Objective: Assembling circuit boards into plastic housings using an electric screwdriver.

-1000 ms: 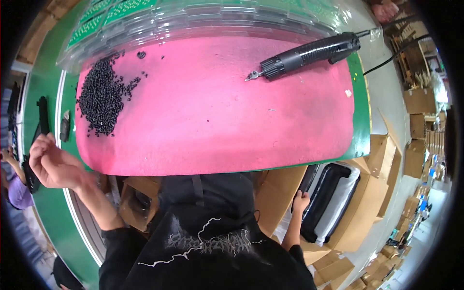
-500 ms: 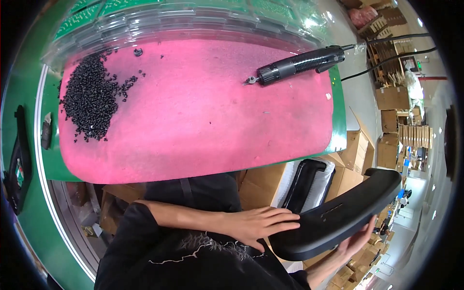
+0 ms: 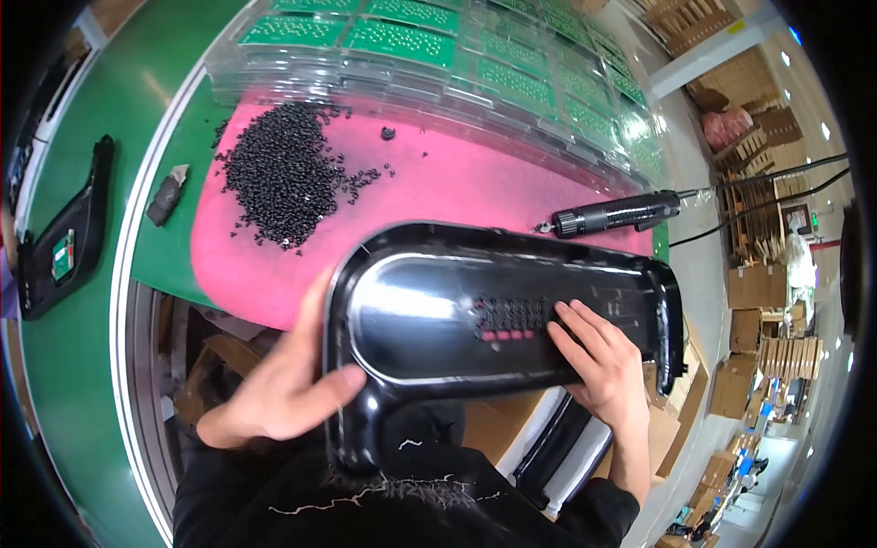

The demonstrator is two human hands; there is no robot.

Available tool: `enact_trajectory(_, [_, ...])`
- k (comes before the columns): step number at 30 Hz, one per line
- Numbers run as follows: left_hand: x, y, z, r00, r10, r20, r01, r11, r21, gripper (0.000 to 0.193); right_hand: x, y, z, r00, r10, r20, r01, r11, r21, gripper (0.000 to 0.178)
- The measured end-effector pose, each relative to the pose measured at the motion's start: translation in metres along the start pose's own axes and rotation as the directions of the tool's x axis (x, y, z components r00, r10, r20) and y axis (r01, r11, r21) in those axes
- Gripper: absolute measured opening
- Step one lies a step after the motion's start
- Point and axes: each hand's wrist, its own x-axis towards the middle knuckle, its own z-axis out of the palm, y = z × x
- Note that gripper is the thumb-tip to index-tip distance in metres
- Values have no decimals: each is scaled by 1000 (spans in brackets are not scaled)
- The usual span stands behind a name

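A long black plastic shell (image 3: 420,315) is held over the near edge of the pink mat, its hollow inner side facing up, with a row of small slots and ribs near its middle. My left hand (image 3: 283,393) grips its left end, thumb over the near left corner and the other fingers partly hidden behind the wall. My right hand (image 3: 605,370) holds the near side; its fingers reach over the rim and rest on the inside beside the slots, its thumb hidden. A heap of small black screws (image 3: 283,169) lies on the mat beyond the shell.
A black electric screwdriver (image 3: 617,216) lies on the pink mat (image 3: 224,265), its cable running right. Clear trays of green circuit boards (image 3: 397,41) stand along the back. Another black shell (image 3: 68,237) sits far left. An open carton with black parts (image 3: 557,447) stands below the table.
The shell has moved up and left from my lower right and turned over, showing its inside. My left hand has gone from its outer face to its left end. The view has shifted.
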Motion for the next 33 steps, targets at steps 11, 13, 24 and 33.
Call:
enact_trajectory(11, [89,27,-33,983,180,-41,-86,641,763,58,123,172,-37,789,206,-579,-405,883,-238,40])
enact_trajectory(13, [114,14,-34,968,204,145,-234,534,812,41,145,210,-32,820,382,-427,-537,774,-337,44])
enact_trajectory(24, [141,-13,-45,933,255,254,-359,697,621,24,185,250,-8,874,448,-189,-481,743,-466,63])
enact_trajectory(33, [143,0,-48,849,529,-9,-346,566,748,66,158,82,-55,702,55,-710,96,981,171,28])
